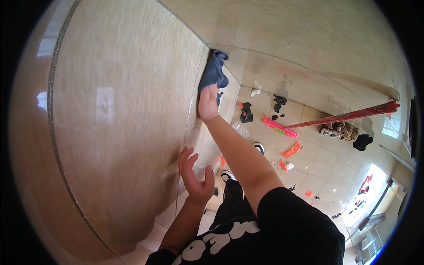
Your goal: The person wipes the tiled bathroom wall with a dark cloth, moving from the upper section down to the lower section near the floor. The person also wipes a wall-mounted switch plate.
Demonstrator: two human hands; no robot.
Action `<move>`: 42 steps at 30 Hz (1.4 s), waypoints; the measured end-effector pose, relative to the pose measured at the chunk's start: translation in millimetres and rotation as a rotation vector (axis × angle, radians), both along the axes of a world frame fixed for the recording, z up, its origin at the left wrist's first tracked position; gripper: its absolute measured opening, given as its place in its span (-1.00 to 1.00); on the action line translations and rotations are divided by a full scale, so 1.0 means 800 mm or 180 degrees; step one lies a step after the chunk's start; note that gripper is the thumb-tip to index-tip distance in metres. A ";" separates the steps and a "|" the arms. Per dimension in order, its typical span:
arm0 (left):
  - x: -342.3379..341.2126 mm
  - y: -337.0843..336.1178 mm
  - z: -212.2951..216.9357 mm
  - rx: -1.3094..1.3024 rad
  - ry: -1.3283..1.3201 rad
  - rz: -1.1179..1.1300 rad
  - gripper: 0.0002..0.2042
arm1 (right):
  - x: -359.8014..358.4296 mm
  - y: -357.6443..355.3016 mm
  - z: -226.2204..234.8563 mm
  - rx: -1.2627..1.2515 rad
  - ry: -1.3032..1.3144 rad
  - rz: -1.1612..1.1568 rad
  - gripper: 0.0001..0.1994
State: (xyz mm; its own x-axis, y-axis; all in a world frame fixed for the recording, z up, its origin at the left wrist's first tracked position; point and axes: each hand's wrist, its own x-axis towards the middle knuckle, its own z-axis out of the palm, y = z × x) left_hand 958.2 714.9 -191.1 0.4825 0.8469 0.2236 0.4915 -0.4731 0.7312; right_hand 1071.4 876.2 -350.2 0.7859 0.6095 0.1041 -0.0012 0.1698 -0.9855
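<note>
My right hand (pixel 208 102) presses a dark blue cloth (pixel 213 73) against the glossy beige tiled wall (pixel 128 101), near the corner. Its fingers are partly hidden in the folds. The upper part of the cloth bunches up beside the seam between tiles. Lower down and to the left, my left hand (pixel 196 176) is held up close to the same wall with its fingers spread and nothing in it.
A broom with a pink head (pixel 279 127) and a red pole (pixel 349 115) leans at the right. Shoes (pixel 339 131) stand in a row by the far wall. Black plastic scraps (pixel 246 113) and orange plastic pieces (pixel 291 150) litter the tiled floor (pixel 269 172) around my feet.
</note>
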 end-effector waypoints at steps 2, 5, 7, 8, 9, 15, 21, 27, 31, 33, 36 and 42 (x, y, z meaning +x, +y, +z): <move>0.002 -0.001 -0.001 -0.0015 0.0097 0.0064 -0.52 | -0.001 0.009 -0.037 -0.0022 0.0196 -0.0204 -0.52; 0.007 0.005 -0.004 -0.0012 0.0159 0.0244 -0.51 | -0.034 0.004 -0.079 -0.0413 0.0462 -0.0172 -0.54; 0.012 0.010 -0.005 -0.0021 0.0130 0.0303 -0.51 | -0.071 0.001 -0.100 -0.0857 -0.0039 -0.0146 -0.55; 0.020 0.018 -0.004 -0.0020 0.0102 0.0175 -0.51 | -0.096 0.019 -0.131 -0.2323 -0.2235 -0.0591 -0.56; 0.024 0.024 -0.002 -0.0025 0.0084 0.0140 -0.51 | -0.118 0.025 -0.132 -0.2919 -0.3171 -0.0976 -0.57; 0.006 0.013 0.000 -0.0122 0.0091 0.0139 -0.47 | 0.004 -0.021 0.090 0.0548 -0.0399 0.0226 -0.48; 0.002 0.006 -0.015 -0.0236 0.0141 0.0118 -0.47 | 0.038 0.032 -0.044 0.0439 -0.0083 -0.0243 -0.59; -0.016 -0.005 -0.026 -0.0278 0.0378 0.0181 -0.50 | 0.002 0.003 -0.160 -0.0735 0.2579 -0.0060 -0.34; -0.021 -0.014 -0.027 -0.0288 0.0374 0.0290 -0.51 | -0.065 -0.058 -0.168 -0.1630 0.3694 0.0122 -0.23; -0.017 -0.022 -0.020 -0.0357 0.0326 0.0280 -0.51 | -0.108 -0.098 -0.159 -0.2166 0.4109 0.0262 -0.20; -0.011 -0.027 -0.010 -0.0346 0.0278 0.0234 -0.52 | -0.158 -0.149 -0.111 -0.1972 0.4605 0.0498 -0.24; -0.019 -0.063 -0.003 -0.0346 -0.0065 0.0369 -0.55 | -0.116 -0.190 0.042 -0.1330 0.5628 0.0708 -0.39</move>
